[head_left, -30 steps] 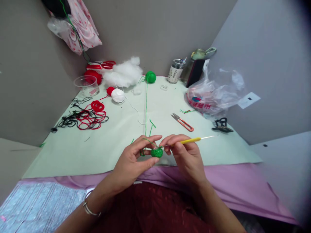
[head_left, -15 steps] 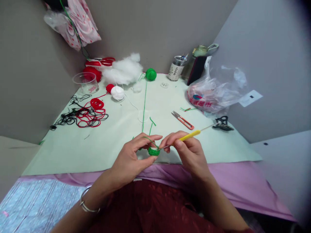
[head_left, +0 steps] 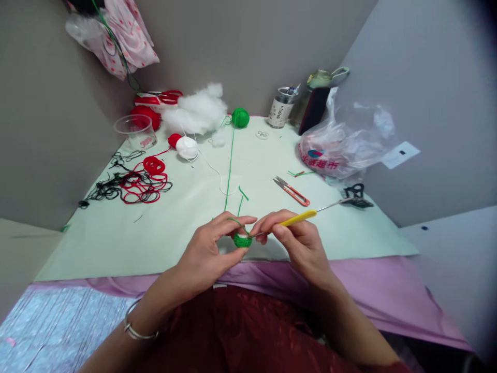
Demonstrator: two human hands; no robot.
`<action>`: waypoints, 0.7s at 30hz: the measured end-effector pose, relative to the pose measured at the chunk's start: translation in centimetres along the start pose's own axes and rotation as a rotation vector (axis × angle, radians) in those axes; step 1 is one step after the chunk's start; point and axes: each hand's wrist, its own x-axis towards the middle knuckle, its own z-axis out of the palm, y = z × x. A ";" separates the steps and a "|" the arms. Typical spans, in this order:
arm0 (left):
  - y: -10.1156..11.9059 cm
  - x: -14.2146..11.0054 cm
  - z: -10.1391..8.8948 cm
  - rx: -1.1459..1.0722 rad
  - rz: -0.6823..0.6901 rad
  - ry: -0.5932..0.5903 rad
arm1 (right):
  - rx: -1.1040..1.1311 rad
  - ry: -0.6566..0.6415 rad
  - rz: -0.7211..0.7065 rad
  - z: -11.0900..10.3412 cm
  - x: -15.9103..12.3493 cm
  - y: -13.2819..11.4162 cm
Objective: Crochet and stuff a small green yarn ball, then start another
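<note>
A small green crocheted cup (head_left: 243, 242) is held above the near part of a pale desk (head_left: 174, 233), at the middle of the view. It is pinched between the thumb and fingers of the left hand (head_left: 209, 241), and something white shows in its opening. By the right hand (head_left: 301, 241) a yellow-handled hook (head_left: 298, 218) is gripped like a pen, its thin tip brought to the right side of the cup's rim; whether a loop is caught there cannot be told. A green strand (head_left: 235, 221) is run over the raised left forefinger to the rim, and beyond the hand a line of green yarn (head_left: 230, 171) is stretched back to a green ball (head_left: 240, 117) near the far wall. For an even stitch, the strand is best kept lightly taut over that finger, the rim pinched close to the hook, and the tip passed through the edge alone, so that the white matter is not snagged. Loops are best left loose enough for the hook to slide. Orange-handled snippers (head_left: 292, 191) are laid farther back, apart from both hands.
</note>
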 end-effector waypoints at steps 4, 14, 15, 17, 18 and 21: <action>0.0 0.2 0.0 0.016 0.029 -0.014 | -0.028 -0.009 -0.017 0.1 0.0 -0.1; -0.1 0.1 -0.2 -0.007 -0.007 -0.009 | -0.211 -0.086 -0.113 -0.3 -0.1 -0.4; -0.2 0.1 -0.1 -0.020 -0.036 0.016 | -0.291 -0.087 -0.182 -0.2 -0.1 -0.3; -0.3 -0.1 0.3 -0.062 -0.091 0.075 | -0.467 -0.067 -0.365 0.1 -0.3 0.0; -0.4 -0.2 0.5 -0.089 -0.109 0.102 | -0.556 -0.049 -0.456 0.3 -0.4 0.2; -0.5 -0.8 1.4 -0.196 -0.133 0.176 | -0.755 0.004 -0.638 0.8 -0.9 0.8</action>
